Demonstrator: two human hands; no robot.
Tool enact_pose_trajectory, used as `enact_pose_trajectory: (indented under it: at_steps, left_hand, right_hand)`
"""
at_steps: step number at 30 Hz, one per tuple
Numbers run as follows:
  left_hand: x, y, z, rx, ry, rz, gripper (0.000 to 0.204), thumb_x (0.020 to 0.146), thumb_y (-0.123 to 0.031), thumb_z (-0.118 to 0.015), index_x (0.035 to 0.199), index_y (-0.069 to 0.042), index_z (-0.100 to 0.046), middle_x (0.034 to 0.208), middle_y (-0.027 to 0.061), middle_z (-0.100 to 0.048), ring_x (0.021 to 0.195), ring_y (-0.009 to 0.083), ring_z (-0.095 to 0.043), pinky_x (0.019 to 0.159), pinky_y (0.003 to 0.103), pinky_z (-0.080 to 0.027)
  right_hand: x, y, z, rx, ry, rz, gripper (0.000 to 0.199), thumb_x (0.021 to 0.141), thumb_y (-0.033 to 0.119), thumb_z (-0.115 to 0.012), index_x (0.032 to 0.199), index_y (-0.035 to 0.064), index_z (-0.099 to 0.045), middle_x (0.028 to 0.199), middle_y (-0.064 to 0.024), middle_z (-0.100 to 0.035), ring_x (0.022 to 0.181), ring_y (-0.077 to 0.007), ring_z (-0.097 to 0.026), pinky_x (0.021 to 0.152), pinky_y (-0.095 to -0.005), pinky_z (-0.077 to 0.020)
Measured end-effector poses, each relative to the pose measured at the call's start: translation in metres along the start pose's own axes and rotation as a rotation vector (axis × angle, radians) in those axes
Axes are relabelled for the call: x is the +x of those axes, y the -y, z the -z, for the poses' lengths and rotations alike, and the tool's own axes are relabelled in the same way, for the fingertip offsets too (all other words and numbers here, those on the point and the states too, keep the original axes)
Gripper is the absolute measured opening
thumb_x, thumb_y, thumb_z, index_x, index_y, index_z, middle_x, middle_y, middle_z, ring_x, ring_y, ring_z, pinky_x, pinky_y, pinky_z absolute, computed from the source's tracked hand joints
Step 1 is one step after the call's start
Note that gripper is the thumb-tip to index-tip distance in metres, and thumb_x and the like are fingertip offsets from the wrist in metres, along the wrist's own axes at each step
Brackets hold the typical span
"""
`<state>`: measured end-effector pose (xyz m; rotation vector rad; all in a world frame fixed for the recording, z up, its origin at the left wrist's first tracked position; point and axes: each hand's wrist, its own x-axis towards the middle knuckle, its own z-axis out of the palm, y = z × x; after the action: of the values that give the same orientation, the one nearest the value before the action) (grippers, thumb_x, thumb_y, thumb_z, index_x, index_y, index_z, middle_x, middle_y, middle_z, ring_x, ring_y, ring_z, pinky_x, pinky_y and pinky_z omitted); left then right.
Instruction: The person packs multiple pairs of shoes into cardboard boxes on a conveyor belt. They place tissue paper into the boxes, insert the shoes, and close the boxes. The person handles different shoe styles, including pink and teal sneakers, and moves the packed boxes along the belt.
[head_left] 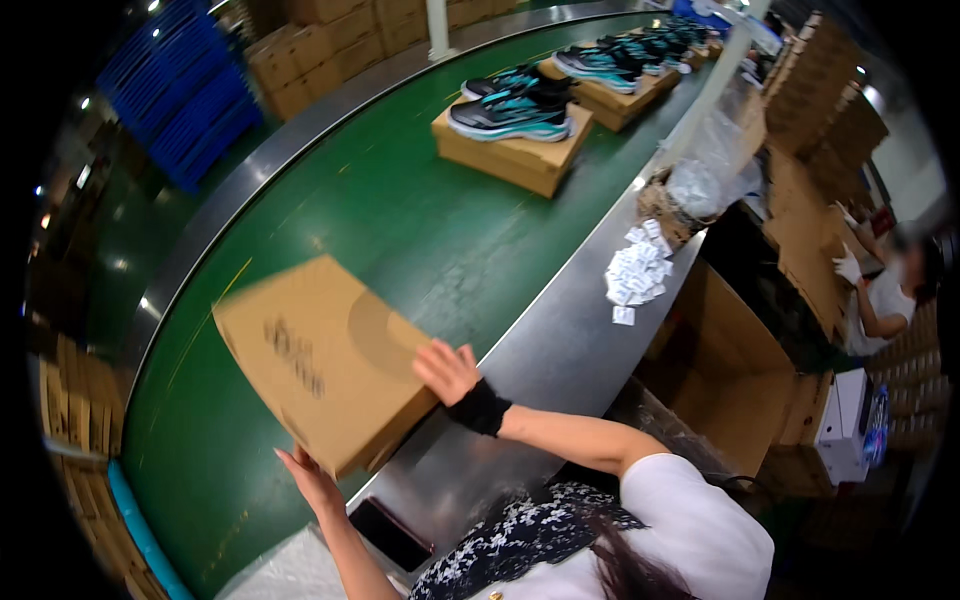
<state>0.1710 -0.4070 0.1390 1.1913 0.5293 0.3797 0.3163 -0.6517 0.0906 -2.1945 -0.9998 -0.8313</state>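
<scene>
A closed brown cardboard shoebox (335, 365) with dark print lies at an angle over the green conveyor belt, its far left end blurred. My right hand (447, 372), below a black wristband, grips its right edge, fingers across the lid's corner. At the near edge, my left hand (312, 482) holds the box's lower corner; some of its fingers are hidden against the side. Farther along the belt, a pair of black and teal sneakers (512, 108) sits on another shoebox (505, 160).
More shoe-topped boxes (620, 100) line the belt behind. Small white packets (640, 268) are heaped on the metal ledge (570, 340) at right, near a carton with clear plastic bags (700, 180). A phone (390, 533) lies by my left forearm. Another person (890, 290) works at far right.
</scene>
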Motion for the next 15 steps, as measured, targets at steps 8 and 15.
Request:
enact_pose_trajectory:
  at_steps: [8, 15]
  left_hand:
    - [0.031, 0.044, 0.0, 0.436, -0.009, 0.135, 0.058, 0.087, -0.047, -0.037, 0.124, -0.003, -0.039, 0.126, 0.0097, -0.042, 0.112, 0.0223, -0.042, 0.09, 0.036, -0.036]
    - [0.015, -0.032, -0.062, -0.407, 0.07, 0.453, 0.054, 0.074, -0.048, -0.05, 0.117, -0.016, -0.046, 0.115, 0.0048, -0.05, 0.104, 0.0228, -0.047, 0.085, 0.041, -0.04]
  right_hand:
    - [0.003, -0.003, -0.006, -0.107, 0.229, 0.092, 0.036, 0.075, 0.01, -0.046, 0.111, 0.0067, -0.049, 0.123, -0.015, -0.041, 0.116, -0.0373, -0.034, 0.081, -0.0467, -0.0414]
    - [0.095, -0.008, 0.036, 0.155, 0.13, 0.042, 0.018, 0.071, 0.014, -0.049, 0.089, 0.0097, -0.052, 0.087, -0.0081, -0.051, 0.086, -0.0281, -0.049, 0.064, -0.0416, -0.0413]
